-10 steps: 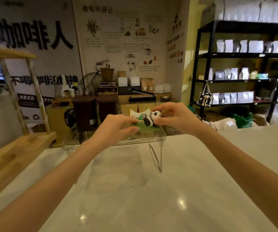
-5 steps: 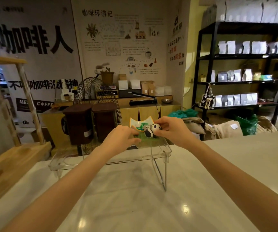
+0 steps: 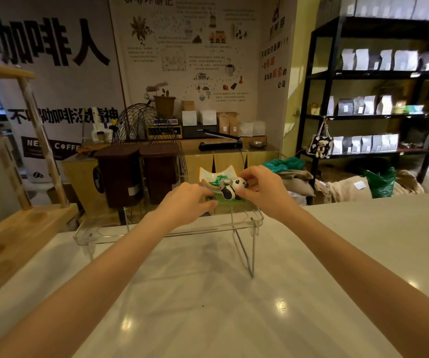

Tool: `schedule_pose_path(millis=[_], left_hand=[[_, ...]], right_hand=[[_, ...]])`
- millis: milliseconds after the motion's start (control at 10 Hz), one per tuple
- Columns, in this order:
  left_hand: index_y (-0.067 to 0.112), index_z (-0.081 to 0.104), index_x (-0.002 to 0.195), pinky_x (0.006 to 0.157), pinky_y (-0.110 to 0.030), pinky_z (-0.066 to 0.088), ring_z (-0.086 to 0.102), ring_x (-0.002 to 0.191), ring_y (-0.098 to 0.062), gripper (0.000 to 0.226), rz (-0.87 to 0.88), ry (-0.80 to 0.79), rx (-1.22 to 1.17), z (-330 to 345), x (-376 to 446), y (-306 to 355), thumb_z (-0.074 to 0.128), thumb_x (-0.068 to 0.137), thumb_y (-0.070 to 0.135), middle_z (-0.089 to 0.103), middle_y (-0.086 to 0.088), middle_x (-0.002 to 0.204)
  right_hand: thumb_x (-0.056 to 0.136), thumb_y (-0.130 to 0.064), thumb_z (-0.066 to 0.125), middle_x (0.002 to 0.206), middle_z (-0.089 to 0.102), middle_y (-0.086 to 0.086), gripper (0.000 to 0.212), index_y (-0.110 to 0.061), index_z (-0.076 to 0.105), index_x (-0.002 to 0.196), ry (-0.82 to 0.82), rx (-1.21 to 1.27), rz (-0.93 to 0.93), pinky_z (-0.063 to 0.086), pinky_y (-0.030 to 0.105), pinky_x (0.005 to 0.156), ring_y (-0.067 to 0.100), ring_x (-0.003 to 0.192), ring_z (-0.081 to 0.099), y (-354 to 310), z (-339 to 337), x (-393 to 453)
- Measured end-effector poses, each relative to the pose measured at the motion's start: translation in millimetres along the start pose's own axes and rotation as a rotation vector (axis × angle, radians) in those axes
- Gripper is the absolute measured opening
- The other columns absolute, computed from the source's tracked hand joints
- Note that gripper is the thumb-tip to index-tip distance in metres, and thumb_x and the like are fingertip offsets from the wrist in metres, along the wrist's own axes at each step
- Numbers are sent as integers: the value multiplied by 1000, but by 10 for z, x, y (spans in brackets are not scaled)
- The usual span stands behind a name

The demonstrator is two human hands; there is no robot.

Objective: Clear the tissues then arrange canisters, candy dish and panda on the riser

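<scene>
A clear acrylic riser point(image 3: 249, 220) stands on the white counter. On its right half lies a black-and-white panda figure point(image 3: 231, 191) on a green base. My right hand point(image 3: 262, 188) pinches the panda's head and body. My left hand point(image 3: 186, 202) is closed on the left end of the green base. Just behind the panda sits a pale candy dish point(image 3: 214, 174) with upturned corners and green-wrapped sweets in it. No canisters or tissues are in view.
A wooden stand point(image 3: 14, 228) occupies the counter's left edge. Behind the counter are two brown bins point(image 3: 136, 174), a wire fan guard point(image 3: 143, 125) and a low wooden cabinet. A black shelf unit point(image 3: 378, 109) with bags stands at the right.
The view has tilted so the riser and hands sit lower in frame. Both hands keep hold of the panda on the riser, which has barely shifted beside the dish.
</scene>
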State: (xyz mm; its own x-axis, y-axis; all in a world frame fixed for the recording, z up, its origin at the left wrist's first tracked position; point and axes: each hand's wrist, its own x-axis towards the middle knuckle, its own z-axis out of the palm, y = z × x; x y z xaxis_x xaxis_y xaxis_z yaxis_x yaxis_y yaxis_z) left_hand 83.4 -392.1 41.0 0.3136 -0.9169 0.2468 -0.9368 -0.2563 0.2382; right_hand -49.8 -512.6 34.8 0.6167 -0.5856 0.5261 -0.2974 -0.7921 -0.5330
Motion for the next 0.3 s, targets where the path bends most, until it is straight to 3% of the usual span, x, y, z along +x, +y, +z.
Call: schedule_pose_path(millis=[100, 200, 300], left_hand=[[22, 51, 127, 63, -33, 44, 51, 70, -18, 41, -15, -62, 30, -27, 3, 34, 43, 90, 40, 66, -13, 102], [23, 51, 126, 72, -37, 49, 58, 87, -22, 44, -76, 15, 41, -140, -85, 87, 41, 89, 45, 65, -9, 108], [18, 53, 122, 79, -41, 52, 60, 98, -25, 44, -65, 244, 61, -265, -168, 105, 42, 89, 44, 65, -7, 113]], right_hand=[[84, -19, 63, 119, 56, 10, 38, -8, 55, 120, 6, -15, 20, 48, 28, 89, 18, 101, 57, 2, 29, -30], [85, -20, 61, 125, 55, 7, 44, -11, 49, 127, -29, -2, 64, 43, 29, 94, 19, 114, 52, -90, -15, -132], [85, -17, 61, 116, 61, 0, 35, -15, 55, 120, 97, 272, 43, 47, 30, 96, 11, 106, 55, -226, -167, -328]])
